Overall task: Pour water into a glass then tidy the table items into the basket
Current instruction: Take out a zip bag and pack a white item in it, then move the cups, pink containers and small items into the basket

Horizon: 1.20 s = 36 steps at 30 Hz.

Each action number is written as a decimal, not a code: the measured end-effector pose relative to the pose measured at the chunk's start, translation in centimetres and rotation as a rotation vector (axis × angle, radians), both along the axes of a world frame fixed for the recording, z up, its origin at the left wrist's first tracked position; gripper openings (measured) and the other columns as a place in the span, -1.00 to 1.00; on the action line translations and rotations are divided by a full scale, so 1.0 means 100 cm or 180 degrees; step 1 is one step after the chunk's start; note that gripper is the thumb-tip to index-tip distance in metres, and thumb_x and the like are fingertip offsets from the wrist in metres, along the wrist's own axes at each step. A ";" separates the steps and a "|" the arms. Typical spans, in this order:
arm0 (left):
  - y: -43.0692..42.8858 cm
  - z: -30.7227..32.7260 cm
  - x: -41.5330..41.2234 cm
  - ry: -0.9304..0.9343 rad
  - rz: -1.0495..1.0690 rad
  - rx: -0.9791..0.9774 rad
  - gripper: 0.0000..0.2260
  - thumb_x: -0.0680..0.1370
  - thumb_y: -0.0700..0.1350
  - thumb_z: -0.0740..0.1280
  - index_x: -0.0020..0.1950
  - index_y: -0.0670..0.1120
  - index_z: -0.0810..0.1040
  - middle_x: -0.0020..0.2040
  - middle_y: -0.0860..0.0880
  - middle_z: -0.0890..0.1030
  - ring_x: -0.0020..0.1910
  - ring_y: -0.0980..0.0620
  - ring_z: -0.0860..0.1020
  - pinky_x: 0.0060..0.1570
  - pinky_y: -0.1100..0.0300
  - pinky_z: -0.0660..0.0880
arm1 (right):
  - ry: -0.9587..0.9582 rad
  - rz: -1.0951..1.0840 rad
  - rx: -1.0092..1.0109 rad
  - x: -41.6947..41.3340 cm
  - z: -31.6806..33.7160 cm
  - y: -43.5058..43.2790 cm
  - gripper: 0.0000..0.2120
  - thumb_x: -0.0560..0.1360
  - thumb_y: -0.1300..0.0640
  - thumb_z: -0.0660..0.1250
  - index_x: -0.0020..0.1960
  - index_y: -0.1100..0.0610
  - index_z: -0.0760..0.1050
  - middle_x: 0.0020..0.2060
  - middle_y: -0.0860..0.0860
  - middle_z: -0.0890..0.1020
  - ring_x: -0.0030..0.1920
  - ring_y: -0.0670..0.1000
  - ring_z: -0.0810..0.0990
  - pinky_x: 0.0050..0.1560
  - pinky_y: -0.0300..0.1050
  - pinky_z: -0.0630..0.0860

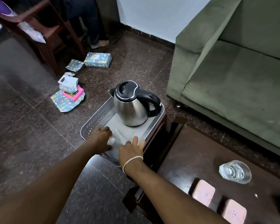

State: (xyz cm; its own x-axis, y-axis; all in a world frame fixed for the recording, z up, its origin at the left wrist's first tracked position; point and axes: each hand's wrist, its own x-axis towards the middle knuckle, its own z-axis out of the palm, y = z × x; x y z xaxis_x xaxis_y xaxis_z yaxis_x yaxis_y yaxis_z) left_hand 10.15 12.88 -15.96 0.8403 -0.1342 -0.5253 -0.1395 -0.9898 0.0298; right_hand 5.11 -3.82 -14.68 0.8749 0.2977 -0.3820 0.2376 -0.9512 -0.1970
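Legible text, labels, brands, numbers: none.

- Two pink lidded boxes, near edge of the desk: the left box and the right box each carry a small blue mark on the lid; too small and blurred to read.
- Kettle, far end of the basket: a small light tag at the handle's base; unreadable.
- Patterned wrapped parcel on the floor: a small pale label on top, blurred; the print is pattern, not wording.
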 end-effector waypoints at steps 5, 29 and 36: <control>-0.007 -0.006 -0.007 -0.0485 0.0008 0.0225 -0.50 0.37 0.22 0.57 0.23 0.08 0.56 0.30 -0.07 0.33 0.27 -0.18 0.35 0.24 -0.09 0.48 | -0.0583 0.0114 0.0124 0.005 0.002 0.006 -0.75 0.54 0.17 0.24 0.10 0.04 0.65 0.13 0.09 0.50 0.20 0.18 0.30 0.20 0.23 0.21; -0.135 0.037 -0.033 -0.1339 -0.1132 -0.1059 -0.29 0.49 0.43 0.28 0.49 0.01 0.40 0.33 -0.01 0.47 0.28 -0.10 0.45 0.17 -0.04 0.44 | -0.1069 -0.0667 0.0906 -0.029 0.009 -0.202 -0.61 0.52 -0.20 0.25 0.28 -0.08 0.49 0.14 -0.10 0.51 0.14 0.01 0.48 0.05 0.05 0.29; -0.253 0.019 -0.072 -0.0840 -0.1919 -0.1250 -0.18 0.45 0.52 0.23 0.55 0.03 0.31 0.40 -0.01 0.42 0.28 -0.07 0.45 0.19 -0.09 0.49 | -0.0856 -0.1079 0.0661 -0.095 -0.005 -0.309 -0.58 0.48 -0.21 0.26 0.28 -0.10 0.50 0.16 -0.09 0.53 0.13 0.05 0.51 0.05 0.10 0.36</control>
State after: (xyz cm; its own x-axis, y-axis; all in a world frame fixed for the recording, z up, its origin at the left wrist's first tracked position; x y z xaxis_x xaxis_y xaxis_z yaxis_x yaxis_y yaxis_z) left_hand 2.94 -12.46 -14.02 0.6536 -0.7445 -0.1364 -0.7032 -0.6639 0.2543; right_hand -4.40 -34.68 -15.18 0.9955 0.0245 -0.0914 -0.0106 -0.9309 -0.3652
